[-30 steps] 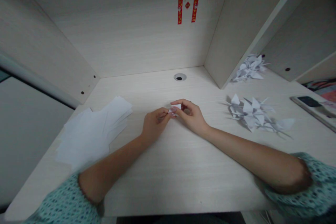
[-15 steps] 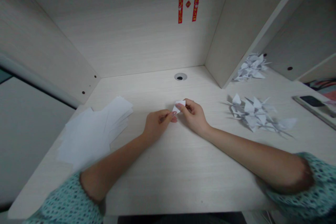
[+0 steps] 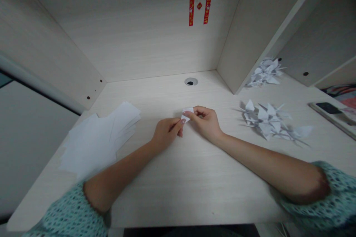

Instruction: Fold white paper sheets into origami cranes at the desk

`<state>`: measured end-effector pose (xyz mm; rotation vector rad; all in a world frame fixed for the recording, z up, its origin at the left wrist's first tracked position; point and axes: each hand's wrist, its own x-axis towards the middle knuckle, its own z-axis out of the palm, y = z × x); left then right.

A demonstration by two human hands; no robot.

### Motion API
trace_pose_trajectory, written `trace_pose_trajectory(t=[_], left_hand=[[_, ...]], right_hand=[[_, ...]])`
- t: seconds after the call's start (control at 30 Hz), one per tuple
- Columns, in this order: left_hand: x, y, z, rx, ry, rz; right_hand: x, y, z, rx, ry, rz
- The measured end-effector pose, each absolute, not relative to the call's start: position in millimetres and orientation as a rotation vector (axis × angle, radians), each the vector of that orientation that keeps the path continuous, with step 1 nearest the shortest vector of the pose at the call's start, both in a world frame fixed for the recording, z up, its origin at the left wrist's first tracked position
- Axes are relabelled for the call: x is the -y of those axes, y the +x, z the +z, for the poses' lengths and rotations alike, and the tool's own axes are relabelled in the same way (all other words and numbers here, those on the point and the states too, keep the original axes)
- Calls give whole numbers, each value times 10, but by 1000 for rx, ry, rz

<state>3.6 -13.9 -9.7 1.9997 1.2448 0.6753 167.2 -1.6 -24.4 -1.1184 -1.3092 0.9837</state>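
A small folded piece of white paper (image 3: 188,114) is held between my two hands, just above the middle of the desk. My left hand (image 3: 167,130) pinches its lower left corner between thumb and finger. From the right, my right hand (image 3: 206,121) grips it with the thumb laid across its face and the fingers behind. The fingers hide part of the paper, so its exact folds cannot be made out.
White paper sheets (image 3: 91,144) lie overlapping at the left. Folded paper cranes (image 3: 267,118) sit in a heap at the right, with another heap of cranes (image 3: 265,72) behind, by the upright panel (image 3: 250,26). A phone (image 3: 330,109) rests at far right. A cable hole (image 3: 191,81) is at the back.
The folded paper has turned slightly and shifted a little left in my fingers. My right thumb has slid further left across it. My left fingertips have moved slightly lower.
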Motion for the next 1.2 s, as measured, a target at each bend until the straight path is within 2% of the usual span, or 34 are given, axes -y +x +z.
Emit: trace_pose_trajectory(t=[0.23, 0.43, 0.6, 0.8, 1.2], left_hand=[[117, 38, -90, -1231, 1963, 702], [129, 11, -119, -1022, 1771, 808], [90, 12, -141, -1211, 1773, 920], [88, 24, -127, -1249, 1836, 922], [65, 21, -176, -1289, 1643, 1103]], right_hand=[[25, 1677, -239, 1303, -1123, 1068], [27, 1693, -244, 1437, -1058, 956], [-15, 1695, -296, 1432, -983, 1041], [16, 1708, -308, 1669, -960, 812], [90, 1707, -186, 1779, -978, 623]])
